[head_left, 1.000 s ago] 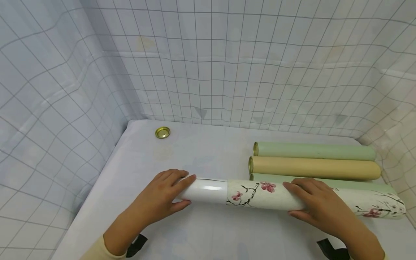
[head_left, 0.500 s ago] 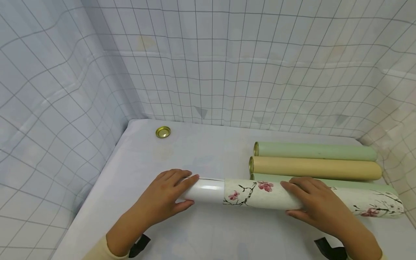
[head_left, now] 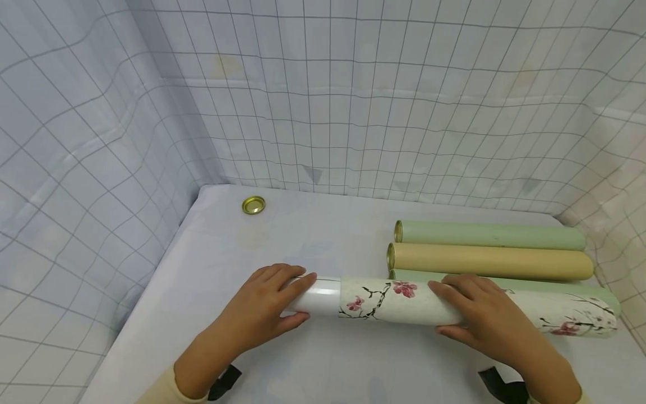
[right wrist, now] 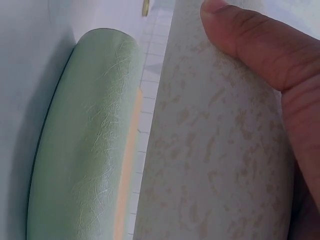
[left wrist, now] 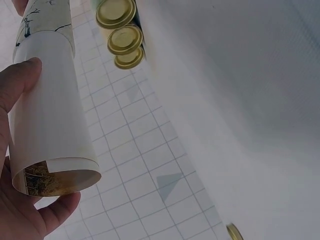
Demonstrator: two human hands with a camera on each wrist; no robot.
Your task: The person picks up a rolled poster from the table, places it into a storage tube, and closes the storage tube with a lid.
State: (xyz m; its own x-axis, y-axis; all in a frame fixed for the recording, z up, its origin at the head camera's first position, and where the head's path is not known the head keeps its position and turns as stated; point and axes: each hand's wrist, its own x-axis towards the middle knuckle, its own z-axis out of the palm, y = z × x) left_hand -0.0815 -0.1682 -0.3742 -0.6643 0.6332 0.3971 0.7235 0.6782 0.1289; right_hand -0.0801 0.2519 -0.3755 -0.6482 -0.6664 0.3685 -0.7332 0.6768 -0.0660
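Note:
A white paper roll (head_left: 325, 295) extends from the left end of a cream cardboard tube (head_left: 393, 303) printed with pink blossoms and dark branches. My left hand (head_left: 262, 306) grips the roll near its free end, thumb on the near side. The left wrist view shows that roll (left wrist: 55, 115) open-ended, with a brown printed picture on its inner face. My right hand (head_left: 484, 314) holds the floral tube around its middle, fingers over the top. In the right wrist view the thumb (right wrist: 255, 40) lies against the tube's mottled surface. How deep the roll reaches inside the tube is hidden.
Behind the floral tube lie a green tube (head_left: 565, 287), a yellow tube (head_left: 489, 261) and another green tube (head_left: 489, 234), side by side, with gold end caps. A round gold lid (head_left: 253, 205) sits at the back left of the white-covered table (head_left: 202, 252). Grid-patterned cloth surrounds it.
My left hand has moved right and my right hand, with the floral tube, left. The stretch of white roll showing between them has grown shorter. The other tubes and the lid stay put.

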